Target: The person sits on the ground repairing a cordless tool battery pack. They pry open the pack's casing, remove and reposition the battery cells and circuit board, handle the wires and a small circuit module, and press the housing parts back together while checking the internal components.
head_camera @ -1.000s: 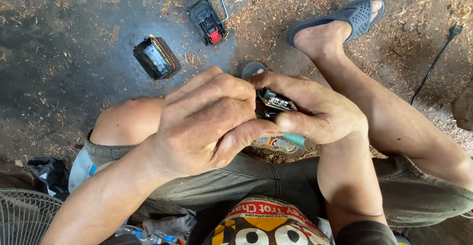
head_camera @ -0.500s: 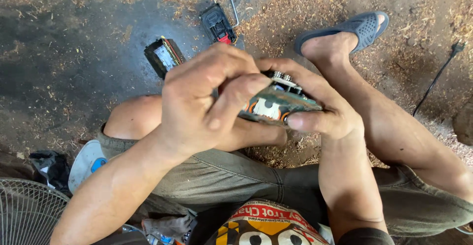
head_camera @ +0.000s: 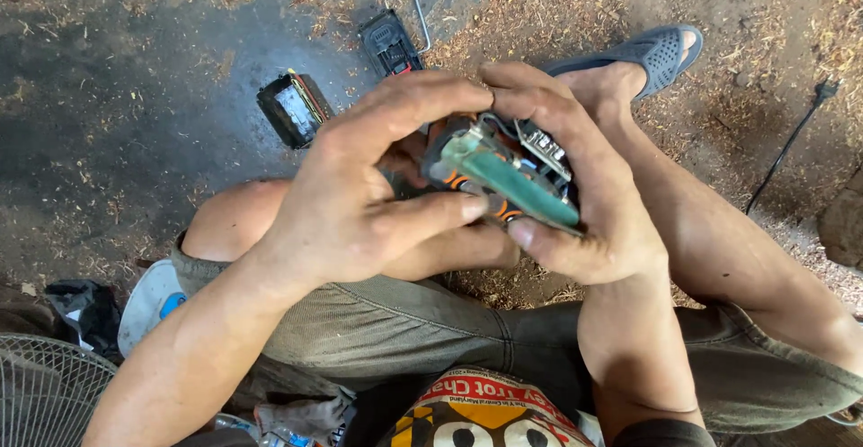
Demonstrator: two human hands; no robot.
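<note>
Both hands clamped on the battery pack (head_camera: 503, 177) over my lap, above the knee. Left hand (head_camera: 360, 204) pinches its near end, thumb under, fingers over the top. Right hand (head_camera: 593, 204) cups the far side, green board facing up. Best to keep the grip on the cells' edges, off the board and wires. Two black casings (head_camera: 295, 108) (head_camera: 390, 43) lie on the ground ahead.
</note>
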